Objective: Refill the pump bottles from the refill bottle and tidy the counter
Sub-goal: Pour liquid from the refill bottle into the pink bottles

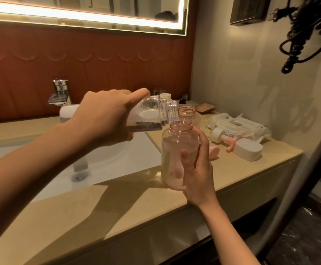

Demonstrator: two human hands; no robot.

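Note:
My left hand (106,119) grips the clear refill bottle (148,113), tipped on its side with its open mouth over the neck of a pink pump bottle (173,150). My right hand (196,169) holds that pink bottle upright on the counter edge. It is open-topped and partly filled with clear liquid. A second open pink bottle (187,111) stands just behind it. A pink pump head (224,138) lies on the counter to the right, next to a white cap (248,150).
A white sink (108,165) with a chrome faucet (60,92) is on the left. A wet-wipes pack (238,125), a brown packet (205,108) and a small cup (165,96) lie on the beige counter (136,203). A black hair dryer cord (306,33) hangs on the right wall.

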